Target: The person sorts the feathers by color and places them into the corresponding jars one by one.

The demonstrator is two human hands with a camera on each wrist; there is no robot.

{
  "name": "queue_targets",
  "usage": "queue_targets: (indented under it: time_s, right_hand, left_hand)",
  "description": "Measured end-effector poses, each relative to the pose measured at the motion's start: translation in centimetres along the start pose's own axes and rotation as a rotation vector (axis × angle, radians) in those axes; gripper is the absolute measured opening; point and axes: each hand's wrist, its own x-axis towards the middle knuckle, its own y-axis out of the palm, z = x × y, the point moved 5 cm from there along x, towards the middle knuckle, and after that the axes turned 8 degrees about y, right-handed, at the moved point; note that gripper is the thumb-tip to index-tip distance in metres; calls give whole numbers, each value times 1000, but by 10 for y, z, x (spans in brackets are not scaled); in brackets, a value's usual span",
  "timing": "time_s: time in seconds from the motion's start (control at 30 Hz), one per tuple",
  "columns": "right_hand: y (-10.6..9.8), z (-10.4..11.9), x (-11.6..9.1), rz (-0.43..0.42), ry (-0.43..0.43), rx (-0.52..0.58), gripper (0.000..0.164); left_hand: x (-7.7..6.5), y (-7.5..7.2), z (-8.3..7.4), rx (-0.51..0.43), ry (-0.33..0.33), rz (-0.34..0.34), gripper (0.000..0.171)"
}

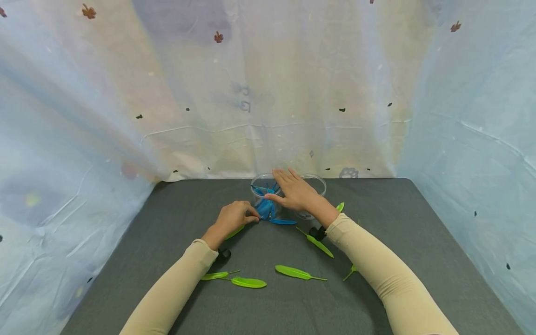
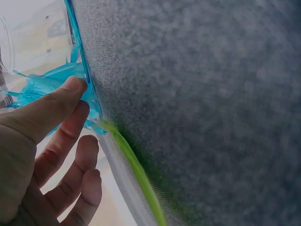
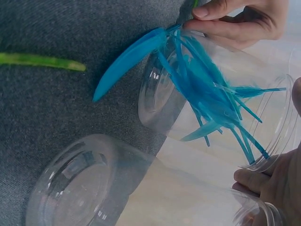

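Close to the far edge stands a clear plastic jar (image 3: 155,101), upright, with several blue feathers (image 3: 207,99) inside. My left hand (image 1: 236,217) is low at its base, thumb and forefinger pinching the quill end of another blue feather (image 1: 282,222) that lies on the table before the jar. The other left fingers are loosely bent, as the left wrist view shows. My right hand (image 1: 295,190) reaches to the jar's rim and holds it, thumb on the near side and fingers beyond. To the right, partly behind this hand, is a second clear jar (image 3: 141,188) without feathers.
Bright green feathers lie scattered on the dark grey tablecloth (image 1: 268,311): one (image 1: 249,282) at front left, one (image 1: 299,272) in front centre, one (image 1: 320,245) beside my right wrist, others partly under my arms. A patterned curtain (image 1: 276,93) hangs right behind the table.
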Motion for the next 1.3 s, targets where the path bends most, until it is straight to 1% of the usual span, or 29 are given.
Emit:
queue_targets:
  time_s: [0.33,0.53,0.8,1.0,1.13,1.3]
  right_hand:
    - [-2,1,-1,3,0,-9,96]
    - [-2,1,-2,3,3,-9,96]
    - [-1,1,-2,3,3,5,96]
    - [-1,1,-1,-3,4,-11,97]
    - [-1,2,-1,-6,5,-17,97]
    - [-1,2,-2,-4,3,-12,96]
  left_hand:
    - [2,2,2,7,-11,7,6]
    - [3,2,-1,19,-4,7,5]
    - [5,4,-3,45,13,29,7]
    - [6,7,-2,53,18,58,4]
    - [6,10,-1,48,24,76,7]
    - [6,11,-1,7,14,133,9]
